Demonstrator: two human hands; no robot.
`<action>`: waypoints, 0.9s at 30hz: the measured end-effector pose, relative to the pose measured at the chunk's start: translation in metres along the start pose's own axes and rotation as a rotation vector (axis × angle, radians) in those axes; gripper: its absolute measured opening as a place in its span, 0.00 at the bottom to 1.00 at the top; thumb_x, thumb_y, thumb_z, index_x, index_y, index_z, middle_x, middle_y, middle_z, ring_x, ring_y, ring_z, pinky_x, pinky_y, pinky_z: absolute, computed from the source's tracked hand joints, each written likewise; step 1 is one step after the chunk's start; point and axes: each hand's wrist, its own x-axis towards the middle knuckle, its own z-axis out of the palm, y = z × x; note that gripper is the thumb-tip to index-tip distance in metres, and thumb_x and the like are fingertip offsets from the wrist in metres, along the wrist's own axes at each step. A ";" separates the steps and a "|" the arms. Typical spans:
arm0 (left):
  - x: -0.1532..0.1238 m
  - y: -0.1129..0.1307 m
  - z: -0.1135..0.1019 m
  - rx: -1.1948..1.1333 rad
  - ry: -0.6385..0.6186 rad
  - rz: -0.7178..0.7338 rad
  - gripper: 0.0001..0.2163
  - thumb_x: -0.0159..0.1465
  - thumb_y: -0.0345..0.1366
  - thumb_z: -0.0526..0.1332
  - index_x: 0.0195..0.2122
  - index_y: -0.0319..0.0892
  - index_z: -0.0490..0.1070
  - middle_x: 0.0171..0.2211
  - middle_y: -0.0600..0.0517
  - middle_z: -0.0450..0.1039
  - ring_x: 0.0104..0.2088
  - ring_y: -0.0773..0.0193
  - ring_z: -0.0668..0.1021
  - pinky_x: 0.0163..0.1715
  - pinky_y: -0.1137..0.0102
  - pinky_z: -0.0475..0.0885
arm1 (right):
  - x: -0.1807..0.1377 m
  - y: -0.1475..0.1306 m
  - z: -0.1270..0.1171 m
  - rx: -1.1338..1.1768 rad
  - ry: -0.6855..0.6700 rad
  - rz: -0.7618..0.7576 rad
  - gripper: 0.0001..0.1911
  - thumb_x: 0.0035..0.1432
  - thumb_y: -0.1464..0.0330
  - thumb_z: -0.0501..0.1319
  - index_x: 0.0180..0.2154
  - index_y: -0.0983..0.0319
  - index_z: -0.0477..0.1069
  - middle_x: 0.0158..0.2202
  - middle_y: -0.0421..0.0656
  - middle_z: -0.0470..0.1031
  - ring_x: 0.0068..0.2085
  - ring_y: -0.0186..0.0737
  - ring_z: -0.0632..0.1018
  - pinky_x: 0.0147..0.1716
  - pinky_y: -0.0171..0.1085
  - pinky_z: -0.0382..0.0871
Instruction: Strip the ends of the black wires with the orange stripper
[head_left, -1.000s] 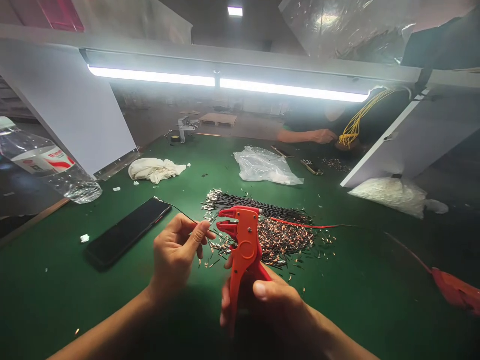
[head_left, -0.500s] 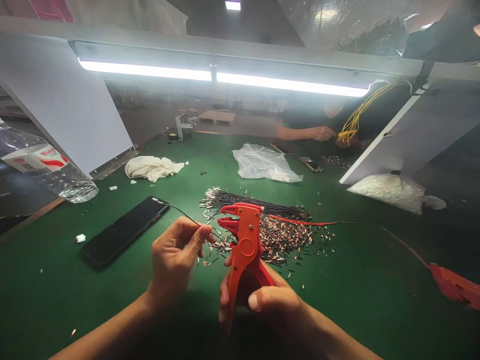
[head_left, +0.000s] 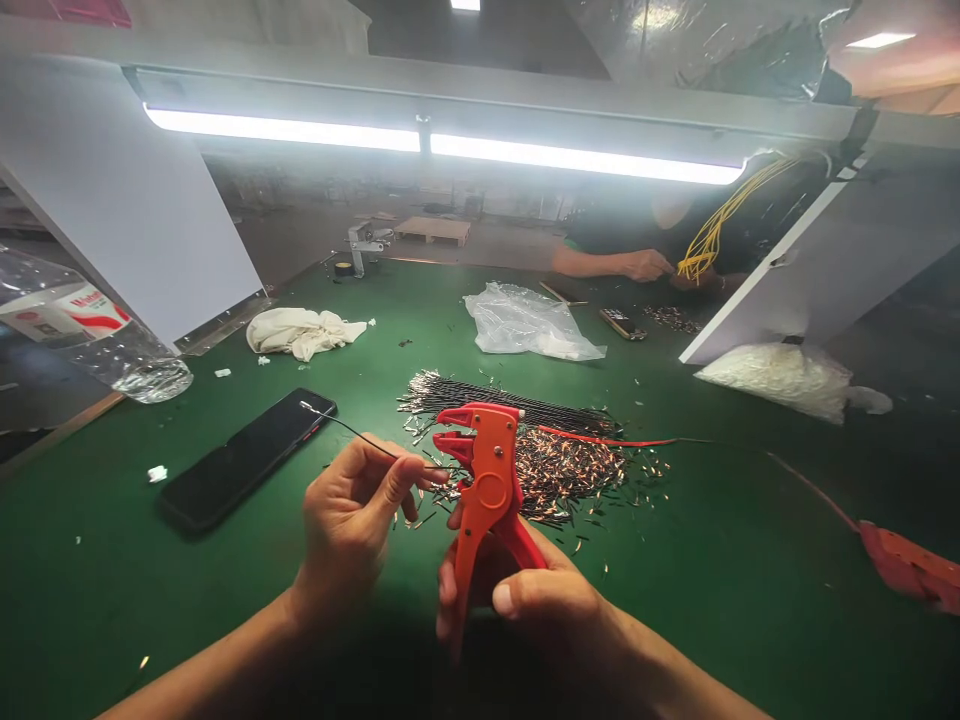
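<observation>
My left hand pinches a thin black wire between thumb and fingers. One end of the wire has a small silvery terminal over the phone; the other end points right, close to the tool's lower side. My right hand is wrapped around the handles of an orange and red wire stripper, held upright with its jaws to the left and apart. Behind the stripper lies a bundle of black wires with silvery ends. A heap of cut wire bits, black and copper-coloured, spreads beside it on the green table.
A black phone lies left, near a plastic bottle and a white cloth. Farther back are a clear plastic bag and another person's hand by yellow wires. A knotted white bag sits right.
The black wire in my left hand has shifted slightly, its right end now nearer the stripper and more level. My right hand keeps hold of the stripper almost in place. The view has tilted slightly.
</observation>
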 end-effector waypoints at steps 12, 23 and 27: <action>-0.004 0.000 -0.005 -0.044 -0.086 0.035 0.06 0.65 0.36 0.62 0.31 0.43 0.72 0.28 0.51 0.79 0.29 0.62 0.80 0.20 0.72 0.72 | 0.000 0.000 -0.002 0.004 0.031 -0.011 0.22 0.46 0.72 0.60 0.46 0.63 0.64 0.34 0.44 0.75 0.32 0.44 0.78 0.30 0.41 0.70; -0.004 0.007 -0.005 -0.032 -0.077 0.080 0.05 0.65 0.36 0.62 0.31 0.44 0.72 0.27 0.51 0.79 0.29 0.61 0.81 0.19 0.72 0.72 | 0.000 -0.001 0.000 -0.003 0.047 0.017 0.23 0.45 0.71 0.60 0.46 0.63 0.64 0.33 0.44 0.74 0.32 0.43 0.76 0.31 0.41 0.69; -0.003 0.009 -0.005 -0.041 -0.104 0.094 0.04 0.65 0.35 0.62 0.33 0.44 0.72 0.27 0.51 0.79 0.29 0.62 0.81 0.19 0.72 0.72 | 0.000 -0.001 -0.002 -0.003 0.046 -0.007 0.22 0.46 0.71 0.61 0.46 0.63 0.65 0.33 0.45 0.74 0.32 0.44 0.77 0.30 0.41 0.69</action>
